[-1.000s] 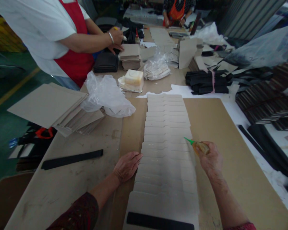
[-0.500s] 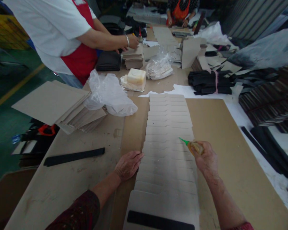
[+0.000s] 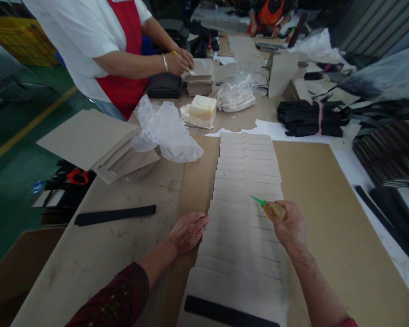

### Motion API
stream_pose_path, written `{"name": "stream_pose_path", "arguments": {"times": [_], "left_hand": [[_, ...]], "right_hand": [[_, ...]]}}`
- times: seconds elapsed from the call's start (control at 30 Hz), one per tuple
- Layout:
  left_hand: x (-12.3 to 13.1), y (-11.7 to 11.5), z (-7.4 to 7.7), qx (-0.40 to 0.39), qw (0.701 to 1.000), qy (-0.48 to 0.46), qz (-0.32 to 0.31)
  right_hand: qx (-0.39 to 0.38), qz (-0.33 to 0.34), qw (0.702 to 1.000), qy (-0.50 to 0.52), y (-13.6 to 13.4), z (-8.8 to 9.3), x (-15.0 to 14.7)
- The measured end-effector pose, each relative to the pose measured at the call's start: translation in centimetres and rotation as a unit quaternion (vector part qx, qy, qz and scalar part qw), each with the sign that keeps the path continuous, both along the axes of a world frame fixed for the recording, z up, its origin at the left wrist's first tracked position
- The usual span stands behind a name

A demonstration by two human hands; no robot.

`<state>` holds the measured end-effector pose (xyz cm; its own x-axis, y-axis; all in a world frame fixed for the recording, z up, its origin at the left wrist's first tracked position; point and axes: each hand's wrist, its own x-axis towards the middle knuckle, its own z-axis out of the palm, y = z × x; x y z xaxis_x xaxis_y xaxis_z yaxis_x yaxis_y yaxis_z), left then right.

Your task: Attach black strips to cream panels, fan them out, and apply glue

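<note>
A long row of overlapping grey-beige cardboard pieces (image 3: pixel 231 190) runs away from me down the middle of the table. My left hand (image 3: pixel 190 230) lies at the row's left edge, fingers stretched out and touching the card edges. In my right hand (image 3: pixel 293 229) is a squeeze bottle (image 3: pixel 275 211) of amber liquid, its green nozzle (image 3: pixel 258 200) pointing left above the row. The fingers wrap round the bottle; whether the nozzle tip touches the card I cannot tell. A black strip (image 3: pixel 230 311) lies across the nearest card.
Another black strip (image 3: pixel 116 215) rests on the left, below a cardboard stack (image 3: pixel 88 136) and a plastic bag (image 3: pixel 172 131). A yellowish block (image 3: pixel 202 107) sits farther back. Bundled black strips (image 3: pixel 310 119) lie right. A co-worker in a red apron (image 3: pixel 129 59) stands left; another person is at the far end.
The view has turned slightly left. My right hand and the squeeze bottle have shifted a little left over the cards. The co-worker's hands have left a red-tipped bottle and now hold a yellow tool.
</note>
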<state>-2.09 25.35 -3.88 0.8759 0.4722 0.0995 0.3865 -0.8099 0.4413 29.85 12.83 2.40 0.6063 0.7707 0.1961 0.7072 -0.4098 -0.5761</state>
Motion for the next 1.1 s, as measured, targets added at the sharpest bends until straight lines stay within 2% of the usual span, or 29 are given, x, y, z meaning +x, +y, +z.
{"name": "stream_pose_path", "arguments": {"times": [0.43,0.63,0.73,0.9,1.1], "left_hand": [[0.0,-0.1,0.2,-0.013,1.000,0.004,0.003],[-0.4,-0.5,-0.3,-0.032,0.998,-0.011,0.049],[-0.3,-0.4,0.0,-0.054,0.996,-0.013,0.063],[1.6,2.0,1.0,-0.073,0.996,0.006,0.057],[3.8,5.2,0.2,-0.015,0.999,0.027,0.023]], "right_hand": [[0.016,0.055,0.998,0.007,2.1,-0.3,-2.6],[0.004,0.101,0.995,0.022,3.9,0.1,-5.5],[0.000,0.109,0.994,0.023,4.3,0.1,-6.2],[-0.009,0.126,0.992,0.024,4.6,0.3,-6.7],[0.000,0.130,0.991,0.022,5.3,0.3,-7.9]]}}
